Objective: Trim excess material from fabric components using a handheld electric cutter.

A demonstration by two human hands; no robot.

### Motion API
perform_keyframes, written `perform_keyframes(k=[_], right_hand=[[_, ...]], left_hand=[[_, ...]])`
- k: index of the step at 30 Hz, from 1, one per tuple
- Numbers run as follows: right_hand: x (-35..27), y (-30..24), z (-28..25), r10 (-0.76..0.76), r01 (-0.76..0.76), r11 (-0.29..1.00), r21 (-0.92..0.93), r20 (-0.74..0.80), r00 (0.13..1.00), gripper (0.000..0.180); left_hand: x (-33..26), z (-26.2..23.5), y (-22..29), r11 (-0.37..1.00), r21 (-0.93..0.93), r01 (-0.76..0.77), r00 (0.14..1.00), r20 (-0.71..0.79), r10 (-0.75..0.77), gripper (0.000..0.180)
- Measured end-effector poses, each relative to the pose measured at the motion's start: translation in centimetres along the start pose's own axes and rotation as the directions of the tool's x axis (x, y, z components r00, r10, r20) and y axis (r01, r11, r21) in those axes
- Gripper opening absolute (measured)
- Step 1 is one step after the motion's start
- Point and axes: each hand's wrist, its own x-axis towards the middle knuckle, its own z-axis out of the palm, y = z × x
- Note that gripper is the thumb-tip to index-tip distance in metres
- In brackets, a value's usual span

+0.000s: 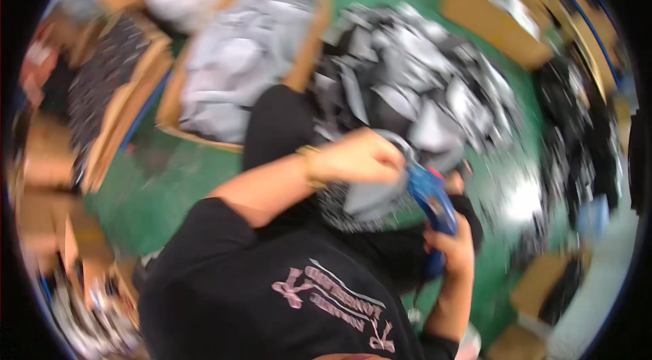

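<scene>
My left hand (367, 157) is closed in a fist, with a yellowish band at its wrist. What its fingers hold, if anything, is hidden. Just to the right, my right hand (454, 241) grips a blue handheld power tool (432, 198) with a red part near its front end. The tool's front end points up toward the left fist. Directly below the fist lies a grey sheet-like piece (372, 198). Beyond both hands spreads a large heap of grey and black pieces (421, 78). Motion blurs the picture.
An open cardboard box (299, 61) full of light grey pieces stands at the far left of my knees. Further left is a carton (136, 88) of dark pieces. Another carton (492, 24) stands far right. Black bundles (574, 129) line the right side of the green floor (170, 193).
</scene>
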Motion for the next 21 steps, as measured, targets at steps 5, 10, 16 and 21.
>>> perform_keyframes(k=[5, 10, 16, 21], right_hand=[[1.3, 0.5, 0.2, -0.208, 0.217, 0.958, 0.186, -0.067, 0.976, 0.042], [3.1, 1.3, -0.3, -0.261, 0.256, 0.920, 0.299, -0.022, 0.965, 0.028], [2.5, 2.6, 1.4, -0.135, 0.197, 0.951, 0.239, -0.252, 0.958, 0.024], [1.5, 4.6, -0.4, -0.056, 0.109, 0.974, 0.197, -0.256, 0.965, 0.015]], left_hand=[[3.0, 3.2, -5.4, 0.936, -0.327, -0.130, 0.991, -0.016, 0.132, 0.011], [1.3, 2.1, -6.3, 0.866, -0.489, -0.108, 0.986, -0.166, 0.029, 0.014], [2.2, 1.6, -8.2, 0.723, -0.677, -0.140, 0.974, -0.224, -0.021, 0.016], [1.6, 1.6, -7.1, 0.832, -0.537, -0.140, 0.940, -0.335, -0.058, 0.020]])
